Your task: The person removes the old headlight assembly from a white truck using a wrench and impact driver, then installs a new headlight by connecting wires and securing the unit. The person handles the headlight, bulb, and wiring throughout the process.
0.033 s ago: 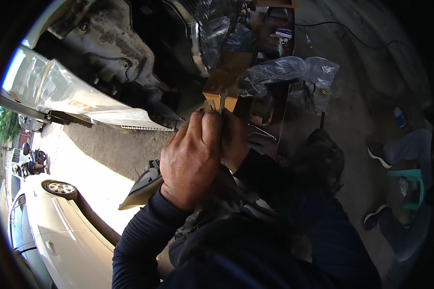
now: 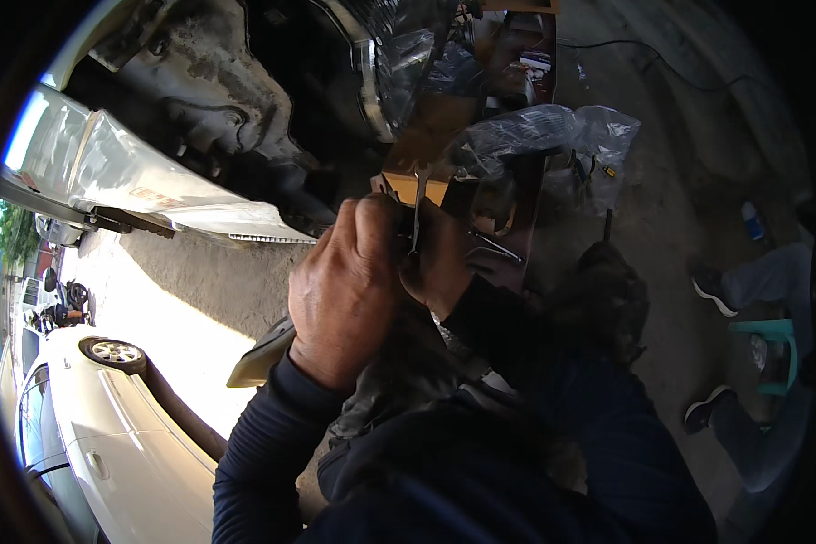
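Observation:
My two hands are close together in front of me, just below an orange-brown cardboard box (image 2: 437,191). A silver open-end wrench (image 2: 421,195) stands upright between them, its jaw end pointing away from me. My right hand (image 2: 444,258) is closed around the wrench, though its fingers are partly in shadow. My left hand (image 2: 340,295) is curled with its back toward me. A thin, light-coloured piece (image 2: 385,188) juts out past its fingertips; what it is cannot be made out.
An opened-up vehicle body (image 2: 190,91) fills the upper left. Clear plastic bags (image 2: 535,136) and a metal tool (image 2: 496,247) lie on a dark bench. Right are a green stool (image 2: 778,354) and another person's legs (image 2: 771,281). A cream car (image 2: 127,435) stands lower left.
My left hand has shifted a little left, and a gap has opened between it and my right hand. More of the wrench's shaft now shows.

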### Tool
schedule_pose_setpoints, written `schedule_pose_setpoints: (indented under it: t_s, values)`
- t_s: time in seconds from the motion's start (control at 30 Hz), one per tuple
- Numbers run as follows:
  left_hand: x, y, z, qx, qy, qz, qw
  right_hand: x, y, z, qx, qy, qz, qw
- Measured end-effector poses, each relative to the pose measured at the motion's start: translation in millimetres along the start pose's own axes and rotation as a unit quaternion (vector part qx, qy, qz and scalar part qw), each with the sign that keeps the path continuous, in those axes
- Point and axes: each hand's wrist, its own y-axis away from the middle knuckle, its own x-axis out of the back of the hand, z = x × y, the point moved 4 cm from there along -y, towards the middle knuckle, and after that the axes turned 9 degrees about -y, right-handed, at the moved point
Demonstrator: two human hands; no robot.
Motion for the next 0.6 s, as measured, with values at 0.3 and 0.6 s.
schedule_pose_setpoints:
  t_s: [0.3, 0.6]
  values:
    - [48.9, 28.6, -146.4, 0.206, 0.234, 0.193, 0.93, 3.5, -28.6, -36.1, -0.121, -0.04, 0.17, 0.977]
    - [-70.7, 135.7, -258.5, 0.202, 0.02, 0.138, 0.969, 4.7, -39.0, -78.8, -0.053, 0.038, 0.14, 0.988]
